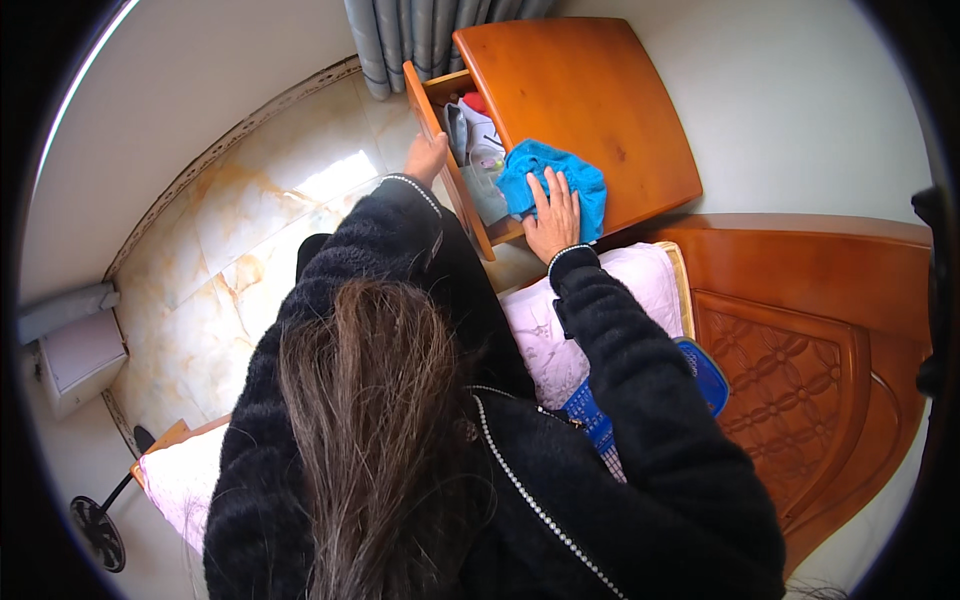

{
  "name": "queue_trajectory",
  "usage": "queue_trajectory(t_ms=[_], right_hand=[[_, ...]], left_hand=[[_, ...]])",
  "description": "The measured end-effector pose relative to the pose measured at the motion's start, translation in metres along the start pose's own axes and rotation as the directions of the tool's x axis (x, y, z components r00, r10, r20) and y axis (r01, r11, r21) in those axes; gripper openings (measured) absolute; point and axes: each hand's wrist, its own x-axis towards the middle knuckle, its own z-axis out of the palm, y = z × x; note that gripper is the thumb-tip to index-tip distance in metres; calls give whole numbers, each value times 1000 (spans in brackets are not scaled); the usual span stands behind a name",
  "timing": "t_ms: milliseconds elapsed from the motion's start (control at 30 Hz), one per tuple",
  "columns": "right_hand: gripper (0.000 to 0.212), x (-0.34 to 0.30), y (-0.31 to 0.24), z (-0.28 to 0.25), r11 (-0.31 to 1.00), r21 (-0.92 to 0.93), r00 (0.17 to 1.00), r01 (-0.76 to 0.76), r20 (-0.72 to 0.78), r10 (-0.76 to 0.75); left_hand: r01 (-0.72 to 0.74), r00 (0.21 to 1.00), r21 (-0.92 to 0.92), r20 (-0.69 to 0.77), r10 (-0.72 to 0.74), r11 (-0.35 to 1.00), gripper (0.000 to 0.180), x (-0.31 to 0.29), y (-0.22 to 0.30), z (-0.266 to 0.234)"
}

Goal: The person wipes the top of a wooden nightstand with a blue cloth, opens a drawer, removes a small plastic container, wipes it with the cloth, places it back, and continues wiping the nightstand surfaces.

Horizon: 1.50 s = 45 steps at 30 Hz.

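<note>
Floor: I saw pale marbled tiles at the left, a fan at the lower edge.
Left hand: my left hand gripped the front of the open drawer, fingers curled over its edge.
Drawer: it stood pulled out of the nightstand, holding clothes.
Cloth: a blue cloth lay at the nightstand's front edge, partly over the drawer.
Right hand: my right hand lay open and flat on the cloth.
Bed: pink pillow, wooden headboard at the right.
</note>
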Motion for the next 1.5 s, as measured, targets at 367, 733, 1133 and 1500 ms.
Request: queue_trajectory(t_ms=[367,733,1133,1500], right_hand=[[70,12,0,8,995,95,995,-30,-87,38],[56,6,11,7,951,310,995,0,-99,33],[45,7,12,8,952,306,995,15,-102,17],[47,5,12,17,965,259,990,42,-143,-5]], left_hand=[[264,945,-126,231,-231,956,75,2,3,14],[314,922,-134,281,-268,940,95,2,33,37],[346,869,-299,459,-184,889,89,30,32,106],[296,904,-311,395,-160,903,53,-25,22,63]])
